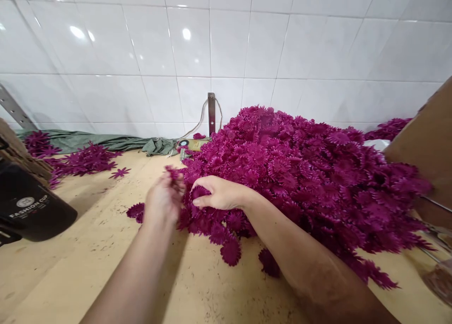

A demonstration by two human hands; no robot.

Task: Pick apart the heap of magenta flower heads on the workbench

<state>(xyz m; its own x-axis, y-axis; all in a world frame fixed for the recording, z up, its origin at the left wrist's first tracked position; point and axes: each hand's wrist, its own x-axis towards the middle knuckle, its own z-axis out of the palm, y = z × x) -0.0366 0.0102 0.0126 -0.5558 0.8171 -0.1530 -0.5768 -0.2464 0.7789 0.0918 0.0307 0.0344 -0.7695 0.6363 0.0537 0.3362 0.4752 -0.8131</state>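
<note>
A big heap of magenta fabric flower heads (310,173) covers the right half of a tan table (106,248). My right hand (219,193) rests at the heap's left edge, fingers curled and pinched on a flower head. My left hand (164,199) is just to its left, fingers closed on a small magenta flower piece (173,172) held above the table. Both hands nearly touch. Loose flower heads (231,249) lie on the table below them.
A black cup marked FASHION CUP (31,210) lies at the left edge. Flat magenta petals (84,160) are scattered at the back left by a green cloth (106,142). A cardboard panel (427,149) stands at the right. A white tiled wall (226,55) backs the table.
</note>
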